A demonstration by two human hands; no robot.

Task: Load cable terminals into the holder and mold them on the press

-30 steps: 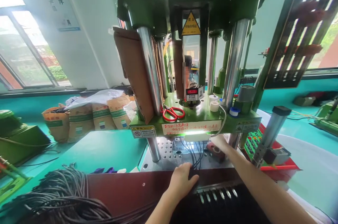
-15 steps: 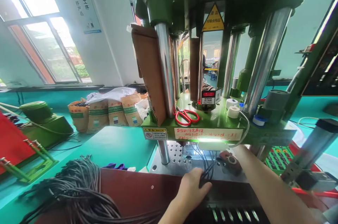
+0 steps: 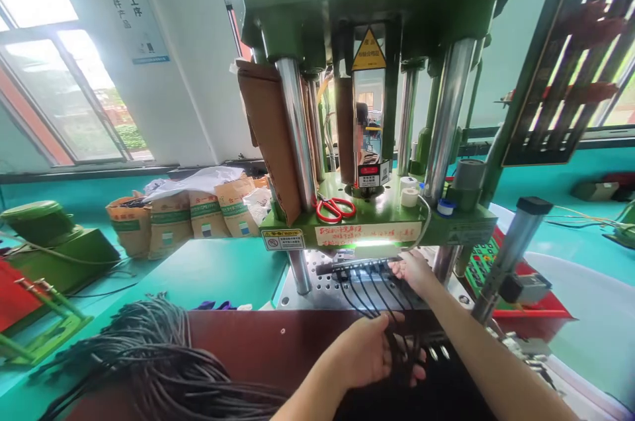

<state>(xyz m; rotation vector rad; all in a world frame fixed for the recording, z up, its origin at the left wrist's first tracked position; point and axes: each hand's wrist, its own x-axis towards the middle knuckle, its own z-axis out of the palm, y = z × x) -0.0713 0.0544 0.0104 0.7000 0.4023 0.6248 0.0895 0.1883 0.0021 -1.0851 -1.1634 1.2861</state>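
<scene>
A bunch of thin black cables (image 3: 366, 288) runs down from a dark narrow bar (image 3: 354, 266) into my left hand (image 3: 372, 351). The fingers of that hand curl around the cables in front of the press. My right hand (image 3: 414, 271) grips the right end of the bar, just under the front plate of the press. The bar lies across the perforated metal bed (image 3: 310, 275), and the cables hang from it side by side. Part of the bar's right end is hidden by my right fingers.
A large pile of black cables (image 3: 163, 355) lies at the left on the brown board (image 3: 238, 335). Red-handled scissors (image 3: 336, 210) and white tape rolls (image 3: 409, 196) rest on the green press (image 3: 377, 209). At right stand a post (image 3: 516, 249) and a red bin (image 3: 538, 318).
The dark bar with the cables has come into view at the front of the bed, with my right hand on it. My left hand has moved slightly lower; the view has shifted.
</scene>
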